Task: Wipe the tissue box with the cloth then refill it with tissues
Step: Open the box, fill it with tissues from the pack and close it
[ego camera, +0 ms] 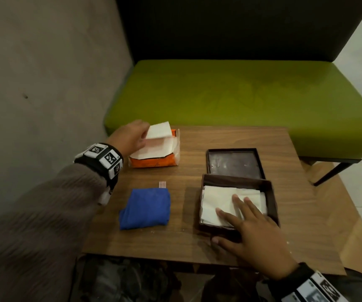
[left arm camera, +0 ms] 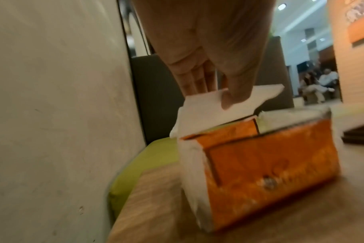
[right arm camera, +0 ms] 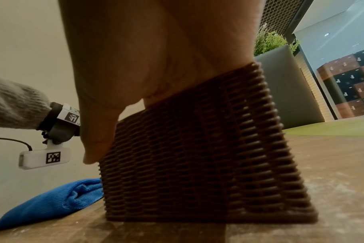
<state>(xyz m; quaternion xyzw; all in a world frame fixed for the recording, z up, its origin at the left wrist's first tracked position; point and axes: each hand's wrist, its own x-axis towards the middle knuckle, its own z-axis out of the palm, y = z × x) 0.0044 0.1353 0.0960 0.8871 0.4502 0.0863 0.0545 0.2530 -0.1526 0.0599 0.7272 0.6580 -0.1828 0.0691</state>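
We take the brown tissue box [ego camera: 271,192] as our landmark. It sits open on the wooden table [ego camera: 284,240], and its flat lid [ego camera: 234,163] lies just behind it. White tissues [ego camera: 217,199] are already inside the box.

Our right hand [ego camera: 252,232] lies on those tissues with the fingers straight and spread, pressing them flat. The thumb sits outside, against the near wall of the box. This hand grips nothing.

Far to the left of the box, and a bit behind it, stands the orange tissue pack [ego camera: 151,163]. Our left hand [ego camera: 129,136] is on top of it. The thumb and fingers pinch a white tissue [left arm camera: 199,108] and lift it up out of the pack's open top.

The blue cloth [ego camera: 146,207] lies folded just to the left of the box. No hand touches it. We think the wiping is done and we are now filling the box.

The tissues are very light, thin and soft. They flop and can tear, so we think it is best to pinch a small pile near one edge and lift slowly. The pack is soft too and may slide or tip when we pull. The box has woven sides that look stiff and a bit rough, so it should be easy to hold by a wall while we lay more tissues in
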